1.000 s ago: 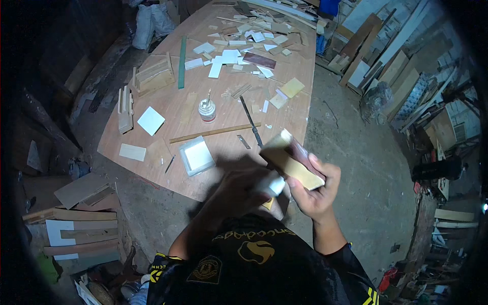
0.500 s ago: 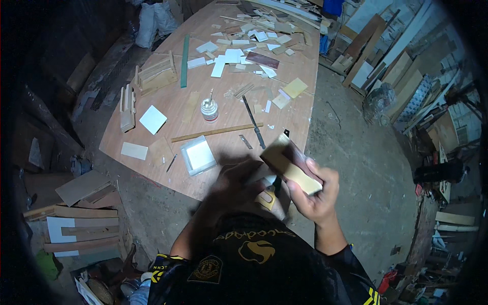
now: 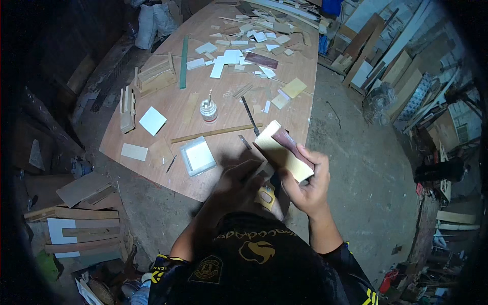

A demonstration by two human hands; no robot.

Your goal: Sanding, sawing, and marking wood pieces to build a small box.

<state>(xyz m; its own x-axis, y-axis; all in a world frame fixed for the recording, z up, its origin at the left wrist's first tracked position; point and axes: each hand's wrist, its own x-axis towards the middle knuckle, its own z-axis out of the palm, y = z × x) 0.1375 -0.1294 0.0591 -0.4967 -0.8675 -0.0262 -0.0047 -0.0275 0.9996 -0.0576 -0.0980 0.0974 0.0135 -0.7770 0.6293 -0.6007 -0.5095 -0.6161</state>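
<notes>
My right hand (image 3: pixel 304 189) grips a pale wood block (image 3: pixel 283 151) at centre frame, fingers wrapped round its lower end, its long axis running up-left over the tabletop (image 3: pixel 168 109) edge. My left hand (image 3: pixel 243 184), just left of it, is shadowed; I cannot tell its grip.

The single view comes from a wide fisheye camera on the person's head, looking steeply down over the dark shirt and forearms that enter from the lower edge, so the hands sit close beneath the lens just this side of the table (image 3: pixel 168 107). The table, a long plywood top, runs away from the near edge toward the top of the picture, its straight sides bowing with the lens, and the far end lies well off and small. Left of the table shows dim floor with stacked boards (image 3: pixel 76 229); right of it, bare concrete floor (image 3: pixel 366 168) and leaning panels curve into the black rim.
</notes>
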